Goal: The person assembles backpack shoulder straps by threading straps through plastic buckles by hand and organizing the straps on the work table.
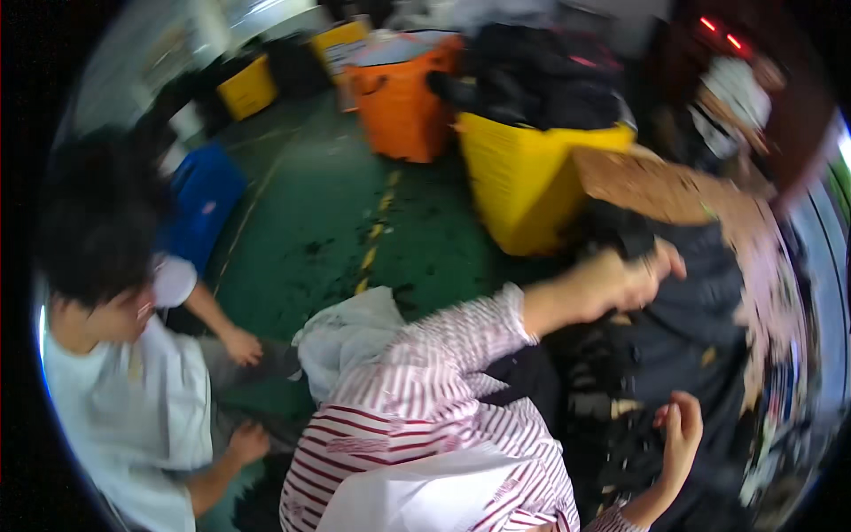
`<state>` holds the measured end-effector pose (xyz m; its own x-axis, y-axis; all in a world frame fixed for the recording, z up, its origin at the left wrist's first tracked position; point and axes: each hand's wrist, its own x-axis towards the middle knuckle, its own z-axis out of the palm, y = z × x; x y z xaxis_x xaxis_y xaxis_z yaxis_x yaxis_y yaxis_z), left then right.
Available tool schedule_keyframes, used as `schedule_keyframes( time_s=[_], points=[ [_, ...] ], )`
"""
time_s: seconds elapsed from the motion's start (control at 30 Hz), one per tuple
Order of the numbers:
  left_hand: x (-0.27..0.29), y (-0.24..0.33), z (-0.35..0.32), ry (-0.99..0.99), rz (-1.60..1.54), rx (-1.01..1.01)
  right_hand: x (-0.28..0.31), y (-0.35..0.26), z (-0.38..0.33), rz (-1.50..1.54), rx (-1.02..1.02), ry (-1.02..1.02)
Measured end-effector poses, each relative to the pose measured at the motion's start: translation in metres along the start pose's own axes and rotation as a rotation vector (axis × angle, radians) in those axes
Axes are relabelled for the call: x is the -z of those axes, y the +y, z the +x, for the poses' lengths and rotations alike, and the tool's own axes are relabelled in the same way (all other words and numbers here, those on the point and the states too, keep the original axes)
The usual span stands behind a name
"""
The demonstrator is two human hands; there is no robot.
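My left hand [612,282] reaches over a dark heap of black cloth-like material [683,310] on the right. Motion smears its fingers, so I cannot tell whether they hold any of the black material beside them. Lower down, my right hand [681,434] hovers near the same heap, its fingers loosely bent and apart, with nothing visible in them. Scraps of light brown show among the black pieces. A brown cardboard sheet [643,184] borders the far side of the heap.
A yellow bin [514,177] piled with black material stands beyond my left arm, next to an orange bin [403,111]. A blue bin [206,199] is farther left. One person [133,381] sits close at left; another [731,102] is at the far right.
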<state>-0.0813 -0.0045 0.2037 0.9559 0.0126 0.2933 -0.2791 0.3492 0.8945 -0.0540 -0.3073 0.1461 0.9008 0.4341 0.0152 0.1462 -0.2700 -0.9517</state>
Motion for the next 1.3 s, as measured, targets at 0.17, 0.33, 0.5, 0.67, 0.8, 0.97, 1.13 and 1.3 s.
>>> schedule_keyframes(
  time_s=[0.17, 0.33, 0.5, 0.67, 0.8, 0.97, 1.13, 1.3],
  points=[
    [-0.008, -0.047, -0.051, 0.012, 0.030, 0.154, -0.069, -0.007, 0.036, 0.093, 0.014, -0.348],
    [-0.002, -0.074, -0.049, -0.069, -0.059, 0.255, -0.105, 0.001, 0.049, 0.063, 0.005, -0.510],
    [-0.008, -0.106, -0.046, -0.195, -0.101, 0.358, -0.101, 0.043, 0.037, 0.051, -0.117, -0.417],
    [-0.018, -0.128, -0.053, -0.314, -0.048, 0.370, -0.112, 0.089, -0.005, 0.112, -0.345, -0.370],
    [-0.022, -0.126, -0.057, -0.559, -0.034, 0.493, -0.138, 0.108, -0.015, 0.279, -0.456, -0.338],
    [-0.037, -0.156, -0.080, -0.688, 0.173, 0.469, -0.164, 0.131, -0.016, 0.457, -0.551, -0.314],
    [-0.046, -0.184, -0.109, -0.787, 0.347, 0.542, -0.178, 0.145, -0.018, 0.574, -0.588, -0.295],
    [-0.052, -0.204, -0.112, -0.912, 0.423, 0.469, -0.164, 0.159, -0.044, 0.681, -0.581, -0.135]
  ],
)
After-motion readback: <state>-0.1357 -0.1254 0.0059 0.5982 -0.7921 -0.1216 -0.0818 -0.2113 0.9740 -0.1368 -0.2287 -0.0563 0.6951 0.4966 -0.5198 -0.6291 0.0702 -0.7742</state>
